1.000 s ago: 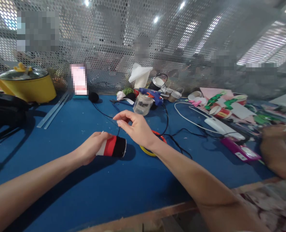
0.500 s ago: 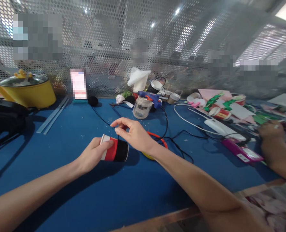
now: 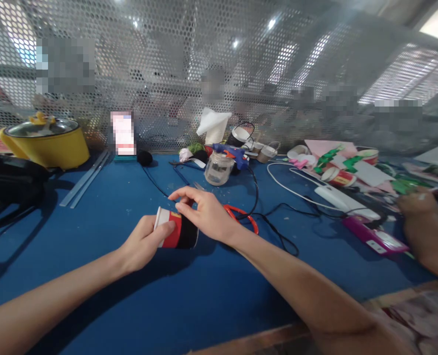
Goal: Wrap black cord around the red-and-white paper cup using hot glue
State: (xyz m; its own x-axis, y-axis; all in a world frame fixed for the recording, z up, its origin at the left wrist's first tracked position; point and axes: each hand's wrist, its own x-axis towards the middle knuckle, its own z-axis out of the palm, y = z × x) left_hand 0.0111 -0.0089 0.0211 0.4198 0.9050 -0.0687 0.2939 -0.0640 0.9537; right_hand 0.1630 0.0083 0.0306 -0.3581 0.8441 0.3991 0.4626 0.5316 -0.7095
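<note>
A paper cup (image 3: 171,231), white at the rim with a red band and a black yarn-covered end, lies tilted sideways above the table. My left hand (image 3: 143,241) grips it near the rim, thumb across the red band. Just over the cup, my right hand (image 3: 204,209) is closed in a pinch on a strand of black yarn (image 3: 155,185). That strand runs back across the table to a black yarn ball (image 3: 145,158). Fingers hide where the yarn meets the cup.
Behind my hands stand a clear jar (image 3: 219,168) and a blue glue gun (image 3: 231,152). A red loop-shaped thing (image 3: 253,224) lies by my right wrist. A yellow pot (image 3: 49,145) is at the left. To the right are a white power strip (image 3: 346,202) and another person's hand (image 3: 420,202).
My right hand has moved slightly down and closer to the cup. The left hand still grips the cup, which has turned a little, showing some yellow print. The view has shifted slightly.
</note>
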